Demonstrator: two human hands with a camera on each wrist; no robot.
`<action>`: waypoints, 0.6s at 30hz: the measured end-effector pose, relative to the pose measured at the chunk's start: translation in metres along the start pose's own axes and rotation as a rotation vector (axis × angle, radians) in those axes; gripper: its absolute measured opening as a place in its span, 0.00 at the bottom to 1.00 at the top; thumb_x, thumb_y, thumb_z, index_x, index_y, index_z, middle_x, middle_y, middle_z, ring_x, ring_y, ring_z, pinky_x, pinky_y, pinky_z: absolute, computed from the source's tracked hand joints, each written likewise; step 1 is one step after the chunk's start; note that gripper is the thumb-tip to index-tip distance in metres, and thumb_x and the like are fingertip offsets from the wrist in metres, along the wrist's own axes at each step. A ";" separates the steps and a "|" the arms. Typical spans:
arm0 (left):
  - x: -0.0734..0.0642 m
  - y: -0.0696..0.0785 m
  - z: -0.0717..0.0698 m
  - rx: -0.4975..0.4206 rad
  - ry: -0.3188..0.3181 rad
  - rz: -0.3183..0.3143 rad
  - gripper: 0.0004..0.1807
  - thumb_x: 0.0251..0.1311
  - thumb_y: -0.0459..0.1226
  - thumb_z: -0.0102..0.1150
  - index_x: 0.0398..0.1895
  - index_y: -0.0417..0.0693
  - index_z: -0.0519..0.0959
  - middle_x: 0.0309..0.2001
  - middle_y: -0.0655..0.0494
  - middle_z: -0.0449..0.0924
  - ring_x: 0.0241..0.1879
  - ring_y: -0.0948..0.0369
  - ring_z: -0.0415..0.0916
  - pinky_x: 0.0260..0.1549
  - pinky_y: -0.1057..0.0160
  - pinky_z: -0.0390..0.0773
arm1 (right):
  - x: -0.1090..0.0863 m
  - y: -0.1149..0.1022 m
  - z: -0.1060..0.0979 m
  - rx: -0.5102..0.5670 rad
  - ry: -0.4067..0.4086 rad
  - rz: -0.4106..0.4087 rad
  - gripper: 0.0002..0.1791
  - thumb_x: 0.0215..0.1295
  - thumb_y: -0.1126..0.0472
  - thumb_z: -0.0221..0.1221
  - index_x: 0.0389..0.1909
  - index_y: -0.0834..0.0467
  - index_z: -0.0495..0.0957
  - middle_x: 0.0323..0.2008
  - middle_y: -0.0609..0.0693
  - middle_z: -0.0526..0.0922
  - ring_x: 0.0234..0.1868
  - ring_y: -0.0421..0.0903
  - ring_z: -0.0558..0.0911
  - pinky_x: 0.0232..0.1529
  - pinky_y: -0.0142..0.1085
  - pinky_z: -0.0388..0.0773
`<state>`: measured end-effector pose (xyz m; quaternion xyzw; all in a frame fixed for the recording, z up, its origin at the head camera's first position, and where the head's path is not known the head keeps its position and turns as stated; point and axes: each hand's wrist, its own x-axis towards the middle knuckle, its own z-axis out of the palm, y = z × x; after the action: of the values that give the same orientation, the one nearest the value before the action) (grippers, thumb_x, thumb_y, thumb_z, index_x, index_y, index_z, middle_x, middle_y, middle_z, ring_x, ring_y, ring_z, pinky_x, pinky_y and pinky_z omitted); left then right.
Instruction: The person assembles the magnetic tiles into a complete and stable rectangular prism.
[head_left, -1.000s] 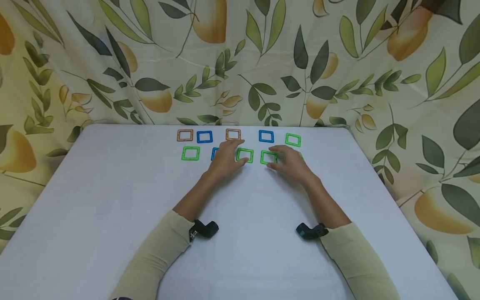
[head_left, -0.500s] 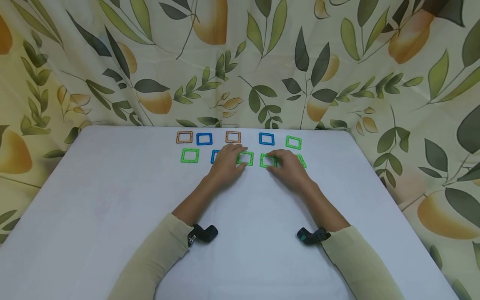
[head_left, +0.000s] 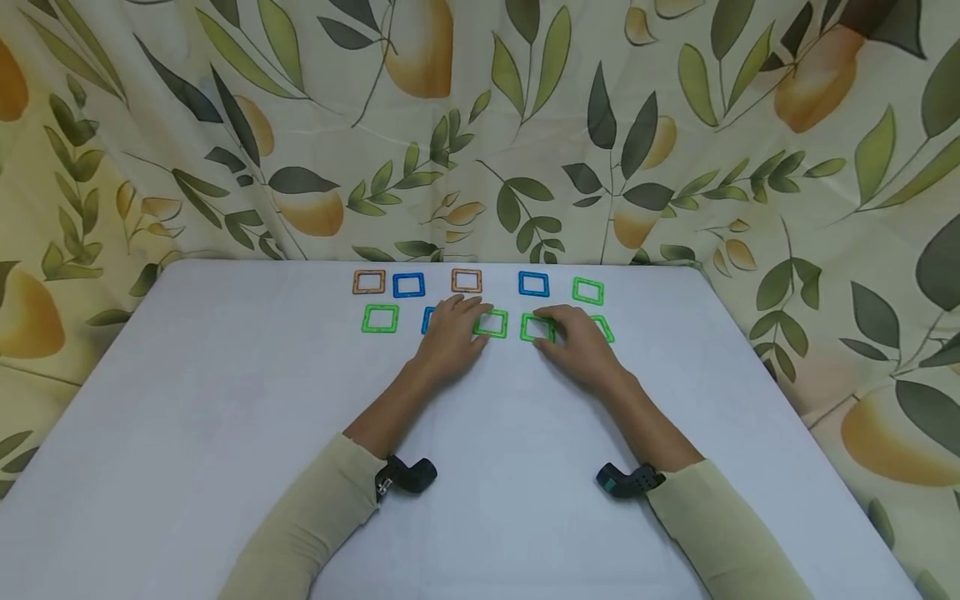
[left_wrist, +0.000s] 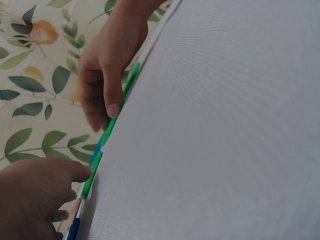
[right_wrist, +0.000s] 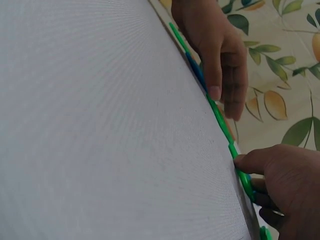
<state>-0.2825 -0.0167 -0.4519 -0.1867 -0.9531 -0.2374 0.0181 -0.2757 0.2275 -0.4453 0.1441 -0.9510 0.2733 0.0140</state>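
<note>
In the head view, my left hand (head_left: pixel 450 337) spans a green rectangular frame (head_left: pixel 501 325), its fingers at the far edge and its thumb at the near edge. My right hand (head_left: pixel 581 346) holds another green rectangular frame (head_left: pixel 525 327) in the same way, thumb and index finger on opposite edges. Both frames lie flat on the white table, a small gap between them. The left wrist view shows the left thumb touching its green frame (left_wrist: pixel 92 175). In the right wrist view, the right thumb presses against its own green frame (right_wrist: pixel 244 182).
Farther back lie brown frames (head_left: pixel 467 281), blue frames (head_left: pixel 533 284) and a green frame (head_left: pixel 588 291). Left of the hands is another green frame (head_left: pixel 380 318). A blue frame (head_left: pixel 427 320) and a green frame (head_left: pixel 604 328) are partly hidden by the hands. A patterned curtain (head_left: pixel 480 133) hangs behind the white table (head_left: pixel 225 375).
Both hands have come down slightly, and their fingers have narrowed onto the two green frames' edges. The frames hold about the same places on the table; the head view has tilted up a little.
</note>
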 end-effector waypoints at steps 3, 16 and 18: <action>0.000 0.000 0.001 -0.004 0.001 0.005 0.28 0.74 0.44 0.63 0.75 0.55 0.72 0.77 0.53 0.67 0.80 0.48 0.53 0.78 0.44 0.44 | 0.000 0.002 0.001 -0.006 0.000 -0.003 0.27 0.71 0.58 0.68 0.69 0.58 0.77 0.68 0.56 0.77 0.74 0.57 0.68 0.75 0.52 0.61; -0.001 -0.002 0.003 0.010 -0.002 0.010 0.30 0.72 0.43 0.66 0.76 0.56 0.72 0.74 0.55 0.72 0.77 0.50 0.57 0.78 0.43 0.42 | 0.000 0.003 0.000 -0.024 -0.005 -0.041 0.25 0.71 0.60 0.65 0.68 0.59 0.78 0.68 0.57 0.77 0.73 0.58 0.69 0.74 0.53 0.62; 0.001 -0.002 0.003 0.016 0.000 0.009 0.30 0.72 0.43 0.66 0.75 0.56 0.73 0.73 0.56 0.72 0.77 0.51 0.58 0.78 0.43 0.42 | 0.000 0.003 0.000 -0.023 -0.003 -0.036 0.25 0.71 0.60 0.65 0.68 0.58 0.77 0.69 0.57 0.76 0.73 0.58 0.68 0.74 0.54 0.62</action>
<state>-0.2835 -0.0165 -0.4551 -0.1908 -0.9541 -0.2298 0.0207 -0.2767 0.2296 -0.4465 0.1616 -0.9513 0.2620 0.0190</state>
